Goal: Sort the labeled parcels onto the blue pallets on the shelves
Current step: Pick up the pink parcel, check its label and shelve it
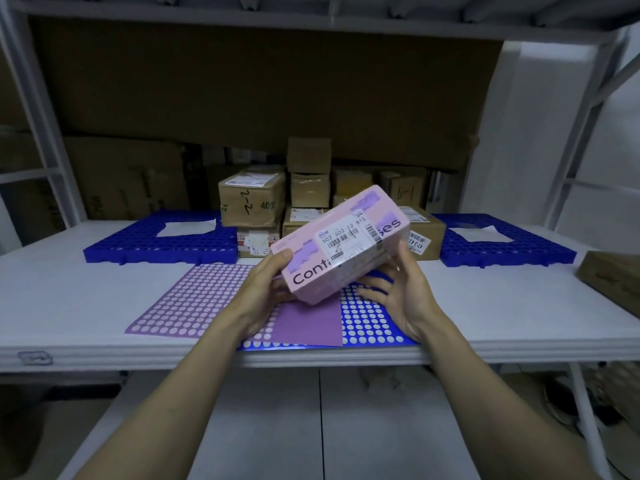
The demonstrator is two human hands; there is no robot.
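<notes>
Both hands hold the pink labeled parcel (341, 242): left hand (268, 289) grip curls around its end, right hand (401, 289) supports underneath with loose fingers. It seems stiff, light and somewhat slippery.

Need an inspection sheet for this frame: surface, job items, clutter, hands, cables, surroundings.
Surface: white shelf board, dotted purple sheet and dotted blue sheet lying on it.
Job's things: pink parcel, labeled, held tilted above the sheets; left blue pallet and right blue pallet, each bearing a white paper.
Clutter: stacked cardboard boxes between the pallets.
Hands: left hand and right hand grip the parcel's ends.
Cables: nothing seen.
Surroundings: white rack frame, brown backing board.
</notes>
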